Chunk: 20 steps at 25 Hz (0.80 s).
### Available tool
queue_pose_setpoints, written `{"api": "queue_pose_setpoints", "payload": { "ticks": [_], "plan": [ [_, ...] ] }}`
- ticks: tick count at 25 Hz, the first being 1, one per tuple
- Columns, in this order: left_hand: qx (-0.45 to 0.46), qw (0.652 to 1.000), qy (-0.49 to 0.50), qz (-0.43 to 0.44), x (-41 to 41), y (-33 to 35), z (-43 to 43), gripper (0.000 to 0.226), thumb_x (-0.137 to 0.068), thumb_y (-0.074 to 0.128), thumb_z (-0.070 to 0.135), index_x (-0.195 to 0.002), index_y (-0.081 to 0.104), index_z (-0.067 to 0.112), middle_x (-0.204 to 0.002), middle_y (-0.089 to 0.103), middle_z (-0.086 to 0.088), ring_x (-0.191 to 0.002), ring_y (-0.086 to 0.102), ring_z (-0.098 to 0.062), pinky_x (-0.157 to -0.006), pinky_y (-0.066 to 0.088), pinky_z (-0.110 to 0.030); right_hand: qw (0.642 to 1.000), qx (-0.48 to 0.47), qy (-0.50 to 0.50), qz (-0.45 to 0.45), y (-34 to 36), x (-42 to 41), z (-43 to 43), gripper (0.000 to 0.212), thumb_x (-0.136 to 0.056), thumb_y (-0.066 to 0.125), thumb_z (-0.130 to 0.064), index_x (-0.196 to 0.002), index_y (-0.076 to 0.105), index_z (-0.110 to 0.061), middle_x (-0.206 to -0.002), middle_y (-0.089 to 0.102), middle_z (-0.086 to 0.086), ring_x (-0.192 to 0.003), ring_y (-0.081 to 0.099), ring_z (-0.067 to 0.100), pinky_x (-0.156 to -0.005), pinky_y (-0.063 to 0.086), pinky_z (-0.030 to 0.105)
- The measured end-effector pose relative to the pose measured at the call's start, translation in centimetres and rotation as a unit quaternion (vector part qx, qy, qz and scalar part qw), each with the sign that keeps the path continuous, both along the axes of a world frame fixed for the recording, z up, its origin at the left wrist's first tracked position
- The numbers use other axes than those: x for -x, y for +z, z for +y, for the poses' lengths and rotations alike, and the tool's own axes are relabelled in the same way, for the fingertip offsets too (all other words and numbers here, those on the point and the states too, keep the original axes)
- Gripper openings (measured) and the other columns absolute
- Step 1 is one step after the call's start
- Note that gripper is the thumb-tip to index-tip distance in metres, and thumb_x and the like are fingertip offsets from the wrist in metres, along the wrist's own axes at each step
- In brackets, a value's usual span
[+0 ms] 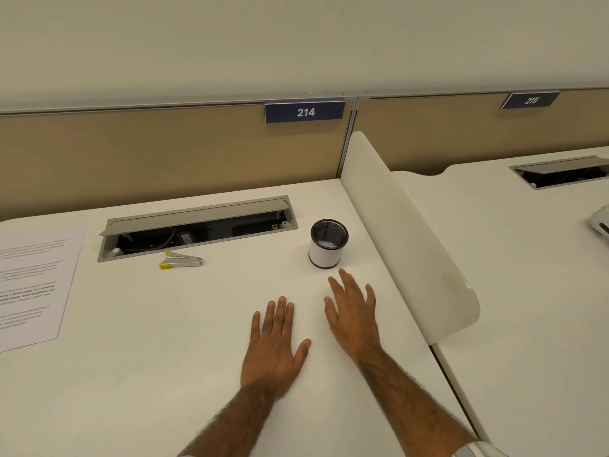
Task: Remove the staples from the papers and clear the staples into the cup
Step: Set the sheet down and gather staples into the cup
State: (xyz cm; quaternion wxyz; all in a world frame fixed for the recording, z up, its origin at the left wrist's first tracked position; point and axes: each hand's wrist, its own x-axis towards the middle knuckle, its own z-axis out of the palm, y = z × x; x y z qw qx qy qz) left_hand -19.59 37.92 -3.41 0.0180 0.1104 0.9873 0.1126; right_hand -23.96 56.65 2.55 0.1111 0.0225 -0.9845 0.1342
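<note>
The papers (33, 285) run off the left edge; their print is too blurred to read, and I cannot tell whether staples sit in them. Pale specks (326, 243) inside the cup (324, 257) are too small to identify. A white object (600, 222) is cut by the right edge.

Left hand (272, 346) flat, palm down, fingers straight, right hand (354, 316) beside it, fingers spread
</note>
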Motion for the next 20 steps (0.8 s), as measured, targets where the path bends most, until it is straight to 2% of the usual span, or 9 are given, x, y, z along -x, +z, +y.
{"api": "queue_pose_setpoints", "payload": {
  "ticks": [2, 3, 5, 7, 9, 11, 14, 17, 20],
  "plan": [
    [-0.006, 1.0, -0.005, -0.003, 0.0, 0.1, 0.0, 0.079, -0.104, 0.016, 0.066, -0.165, -0.008, 0.021, -0.173, -0.015, 0.002, -0.159, -0.016, -0.018, -0.127, -0.007, -0.045, 0.991, 0.011, -0.015, 0.131, 2.1, 2.3, -0.1, 0.033, -0.095, 0.048, -0.024, -0.122, 0.066, -0.018, -0.134, 0.061, 0.004, -0.122, 0.057, 0.02, -0.105, 0.037, 0.046],
    [-0.008, 1.0, -0.007, -0.005, -0.1, 0.2, 0.0, 0.079, -0.104, 0.015, 0.066, -0.164, -0.01, 0.021, -0.173, -0.017, 0.003, -0.159, -0.018, -0.017, -0.127, -0.007, -0.045, 0.986, 0.01, -0.029, 0.162, 3.5, 3.7, -0.1, 0.026, -0.092, 0.055, -0.017, -0.115, 0.068, -0.018, -0.124, 0.065, 0.003, -0.111, 0.061, 0.021, -0.096, 0.042, 0.044],
    [-0.01, 1.0, -0.006, 0.003, -0.1, 0.4, -0.1, 0.079, -0.104, 0.015, 0.065, -0.165, -0.006, 0.021, -0.174, -0.014, 0.002, -0.159, -0.016, -0.017, -0.127, -0.005, -0.046, 0.982, -0.001, -0.069, 0.179, 6.2, 6.9, 0.0, 0.019, -0.086, 0.064, -0.009, -0.101, 0.07, -0.019, -0.099, 0.067, 0.002, -0.087, 0.063, 0.025, -0.076, 0.043, 0.039],
    [-0.012, 1.0, -0.006, 0.001, -0.1, 0.5, -0.1, 0.078, -0.104, 0.016, 0.064, -0.165, -0.005, 0.021, -0.174, -0.012, 0.002, -0.159, -0.015, -0.016, -0.127, -0.005, -0.046, 0.984, -0.023, -0.101, 0.143, 8.3, 9.6, 0.3, 0.016, -0.083, 0.067, -0.004, -0.087, 0.07, -0.019, -0.081, 0.063, 0.002, -0.073, 0.061, 0.027, -0.067, 0.036, 0.035],
    [-0.01, 1.0, -0.008, -0.003, -0.1, 0.5, -0.2, 0.078, -0.104, 0.017, 0.064, -0.165, -0.004, 0.02, -0.174, -0.01, 0.001, -0.16, -0.013, -0.017, -0.127, -0.004, -0.046, 0.99, -0.048, -0.103, 0.088, 9.5, 11.3, 0.5, 0.016, -0.086, 0.063, -0.006, -0.084, 0.07, -0.02, -0.078, 0.061, 0.001, -0.072, 0.06, 0.027, -0.068, 0.028, 0.034],
    [-0.009, 1.0, -0.01, -0.001, -0.1, 0.4, -0.1, 0.078, -0.105, 0.02, 0.063, -0.166, 0.004, 0.018, -0.175, -0.001, -0.001, -0.161, -0.004, -0.019, -0.127, 0.001, -0.046, 0.992, -0.063, -0.091, 0.06, 10.0, 12.3, 0.7, 0.01, -0.092, 0.062, -0.021, -0.083, 0.066, -0.019, -0.08, 0.06, 0.0, -0.075, 0.059, 0.026, -0.071, 0.028, 0.035],
    [-0.009, 1.0, -0.012, -0.006, -0.1, 0.3, -0.2, 0.078, -0.105, 0.022, 0.063, -0.166, 0.004, 0.018, -0.175, -0.002, -0.001, -0.161, -0.005, -0.02, -0.127, 0.0, -0.046, 0.992, -0.049, -0.098, 0.054, 10.1, 12.4, 0.6, 0.035, -0.093, 0.058, -0.05, -0.086, 0.063, -0.016, -0.086, 0.06, 0.002, -0.082, 0.056, 0.025, -0.074, 0.037, 0.038],
    [-0.013, 1.0, -0.012, -0.005, 0.0, 0.4, -0.1, 0.078, -0.104, 0.017, 0.065, -0.165, -0.006, 0.02, -0.173, -0.014, 0.002, -0.159, -0.017, -0.017, -0.127, -0.007, -0.045, 0.995, 0.036, -0.066, 0.064, 9.0, 11.2, 0.6, 0.028, -0.095, 0.058, -0.042, -0.099, 0.064, -0.015, -0.103, 0.063, 0.004, -0.096, 0.056, 0.027, -0.085, 0.041, 0.041],
    [-0.018, 1.0, -0.009, -0.002, -0.2, 0.7, -0.1, 0.078, -0.104, 0.017, 0.064, -0.165, -0.005, 0.02, -0.173, -0.013, 0.002, -0.159, -0.017, -0.017, -0.127, -0.007, -0.045, 0.996, 0.008, -0.067, 0.064, 8.3, 10.0, 1.2, 0.018, -0.095, 0.06, -0.03, -0.095, 0.066, -0.013, -0.099, 0.063, 0.006, -0.092, 0.06, 0.029, -0.082, 0.042, 0.041]
  ]
}}
